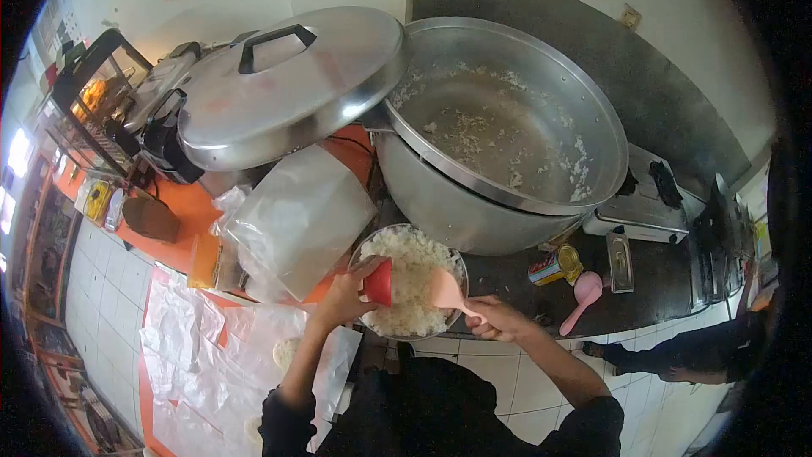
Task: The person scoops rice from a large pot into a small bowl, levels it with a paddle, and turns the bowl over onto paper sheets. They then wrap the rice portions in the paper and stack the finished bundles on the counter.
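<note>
My left hand (pixel 340 294) is closed around a small red cup (pixel 380 282), tipped on its side at the left of the rice. In my right hand (pixel 499 320) is the handle of a pink rice paddle (pixel 448 292), its blade against the white rice (pixel 404 254). A round metal bowl (pixel 464 269) holds this rice, just in front of my body. Behind it stands a large metal pot (pixel 474 228) with rice grains stuck to its inside. What the cup contains is hidden from me.
The pot's lid (pixel 279 101) leans at the left, above a plastic bag (pixel 296 211). White paper sheets (pixel 194 372) carry rice mounds (pixel 286 354). A tin can (pixel 568 264), pink ladle (pixel 587 289) and narrow metal tray (pixel 620 262) lie right. Another person's leg (pixel 668 351) shows far right.
</note>
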Demonstrator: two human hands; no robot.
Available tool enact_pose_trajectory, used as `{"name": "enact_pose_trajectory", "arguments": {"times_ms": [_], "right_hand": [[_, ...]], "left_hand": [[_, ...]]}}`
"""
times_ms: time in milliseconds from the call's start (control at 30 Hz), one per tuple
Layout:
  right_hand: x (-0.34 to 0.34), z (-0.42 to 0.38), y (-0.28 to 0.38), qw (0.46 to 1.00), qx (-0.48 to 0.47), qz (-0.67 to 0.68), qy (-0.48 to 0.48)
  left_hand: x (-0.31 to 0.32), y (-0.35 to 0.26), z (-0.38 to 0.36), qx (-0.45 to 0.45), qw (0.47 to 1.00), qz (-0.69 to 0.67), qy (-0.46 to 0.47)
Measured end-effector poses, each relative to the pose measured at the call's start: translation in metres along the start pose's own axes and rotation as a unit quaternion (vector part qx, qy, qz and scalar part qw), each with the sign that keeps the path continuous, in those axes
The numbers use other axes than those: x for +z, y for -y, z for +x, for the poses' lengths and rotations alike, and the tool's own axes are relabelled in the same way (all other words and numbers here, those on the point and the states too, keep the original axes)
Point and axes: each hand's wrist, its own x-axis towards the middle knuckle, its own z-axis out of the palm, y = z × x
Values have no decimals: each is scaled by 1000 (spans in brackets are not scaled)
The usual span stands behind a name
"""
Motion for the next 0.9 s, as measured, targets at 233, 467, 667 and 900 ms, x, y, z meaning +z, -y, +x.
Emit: {"name": "enact_pose_trajectory", "arguments": {"times_ms": [233,467,667,900], "right_hand": [[20,31,-15,998,5,69,-4],[49,56,-52,929,-243,-263,-95],[70,64,-49,827,-380,-405,-92],[53,75,-27,815,-352,-458,-38]], "left_hand": [[18,3,2,6,999,10,-48],[22,-13,2,9,997,39,-66],[29,-4,0,-4,994,70,-85],[32,-4,-1,-70,993,29,-96]]}}
